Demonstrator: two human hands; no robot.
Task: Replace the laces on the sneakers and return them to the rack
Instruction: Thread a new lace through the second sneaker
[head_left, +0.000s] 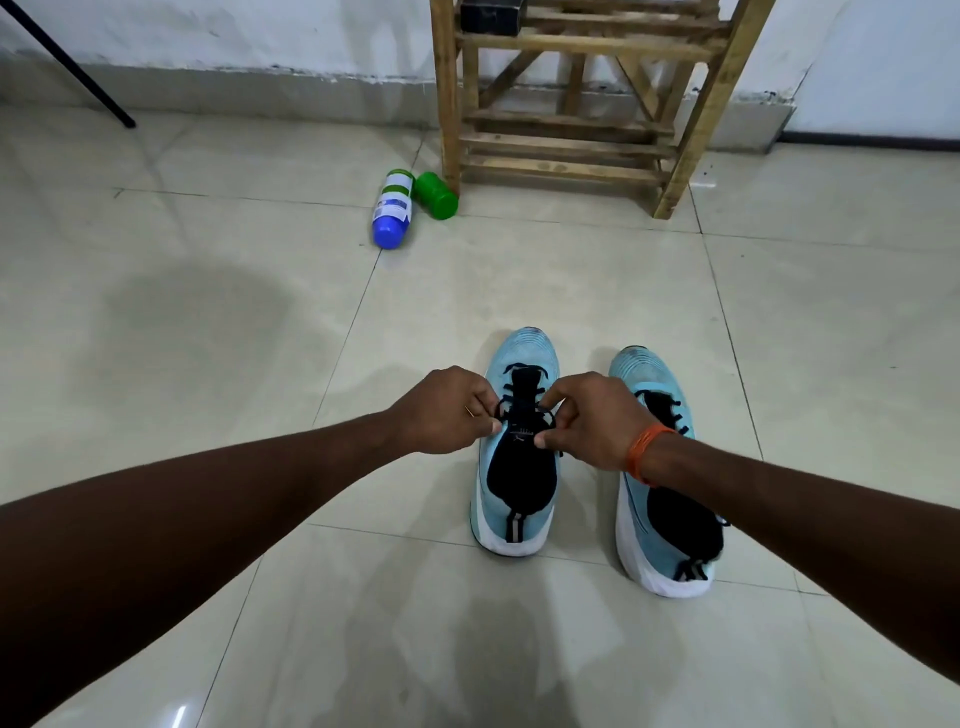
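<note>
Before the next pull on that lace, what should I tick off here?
1. Left hand pinches the lace: ok.
2. Right hand pinches its other side: ok.
3. Left sneaker upright on the floor: ok.
4. Knot tied: cannot tell, the fingers hide it.
5. Right sneaker fully laced: cannot tell, the wrist covers part.
6. Way to the rack: ok, the bottles lie off to the side by its leg.
</note>
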